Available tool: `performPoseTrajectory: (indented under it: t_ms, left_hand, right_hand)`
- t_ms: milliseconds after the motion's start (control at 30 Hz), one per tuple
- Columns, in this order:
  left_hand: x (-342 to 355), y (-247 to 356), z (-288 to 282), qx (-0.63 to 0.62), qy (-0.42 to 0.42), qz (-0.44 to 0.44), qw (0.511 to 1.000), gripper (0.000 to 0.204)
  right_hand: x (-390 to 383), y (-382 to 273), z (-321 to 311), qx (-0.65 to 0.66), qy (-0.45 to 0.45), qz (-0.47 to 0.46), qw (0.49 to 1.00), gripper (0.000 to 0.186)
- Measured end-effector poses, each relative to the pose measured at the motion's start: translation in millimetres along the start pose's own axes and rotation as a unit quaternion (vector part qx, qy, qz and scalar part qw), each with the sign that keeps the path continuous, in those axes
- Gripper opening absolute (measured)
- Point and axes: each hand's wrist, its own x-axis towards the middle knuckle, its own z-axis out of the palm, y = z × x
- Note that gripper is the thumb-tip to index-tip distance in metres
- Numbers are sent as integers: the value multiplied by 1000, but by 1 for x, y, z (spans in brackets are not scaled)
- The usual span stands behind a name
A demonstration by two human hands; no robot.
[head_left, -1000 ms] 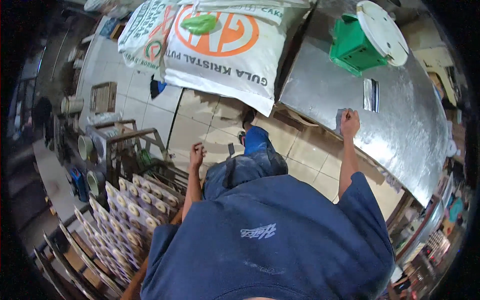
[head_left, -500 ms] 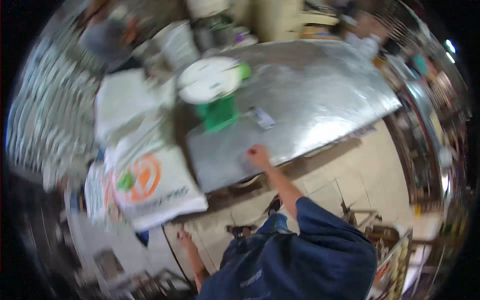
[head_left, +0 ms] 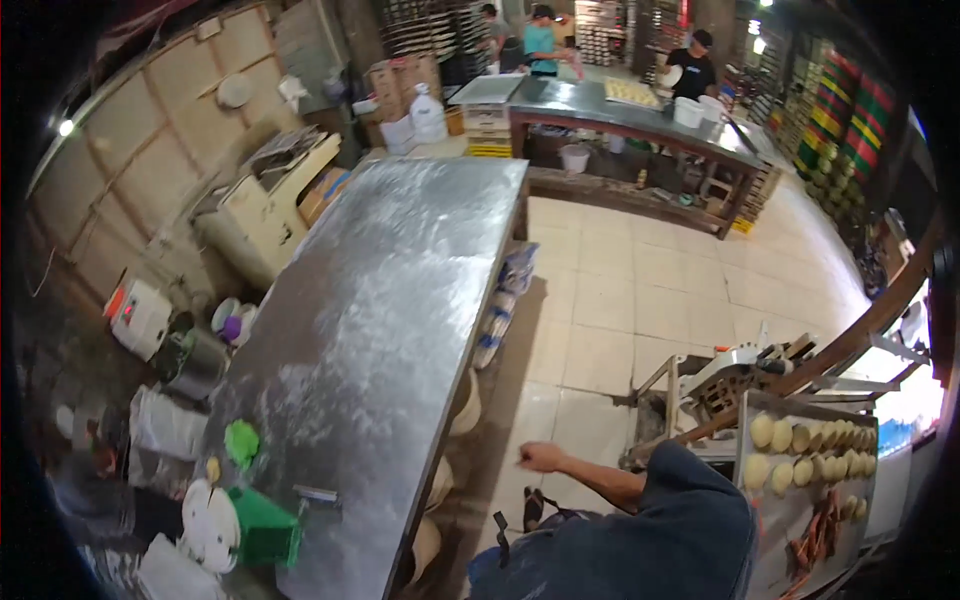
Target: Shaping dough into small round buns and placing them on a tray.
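My right hand (head_left: pixel 541 457) hangs over the tiled floor beside the long metal-topped table (head_left: pixel 370 320). Its fingers are curled in, and nothing shows in them. My left hand is out of view. At the table's near left stands a green scale (head_left: pixel 266 526) with a round white pan (head_left: pixel 210 526). A small flat object (head_left: pixel 316 494), seen nearly edge-on, lies close to the scale. Past the pan is a bright green crumpled piece (head_left: pixel 241 443). Pale dusty smears mark the tabletop.
At my right, a metal tray (head_left: pixel 735 530) holds several round pale buns (head_left: pixel 762 430). Ahead, a second table (head_left: pixel 560 100) carries white tubs (head_left: pixel 688 112), with people behind it. Another person (head_left: pixel 90 490) is at the lower left. A cream machine (head_left: pixel 250 225) stands left of the table.
My view has swung right and lifted, bringing the far table, people and bun tray into sight. My right hand has left the tabletop. My left hand has dropped out of view.
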Motion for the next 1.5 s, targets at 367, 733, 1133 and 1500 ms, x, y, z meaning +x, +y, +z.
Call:
performPoseTrajectory:
  t_ms: [367, 733, 1133, 1500]
  left_hand:
    - [93, 91, 235, 306, -237, 100, 916, 12]
    - [238, 264, 577, 330, -320, 67, 886, 22]
    - [318, 363, 846, 413, -390, 130, 813, 19]
    - [351, 414, 1003, 304, -373, 4, 877, 13]
  right_hand:
    - [-21, 220, -193, 196, 515, 328, 767, 32]
    - [-39, 299, -148, 236, 362, 625, 650, 26]
    - [58, 339, -242, 353, 366, 656, 558, 36]
    - [159, 657, -487, 87, 316, 618, 715, 38]
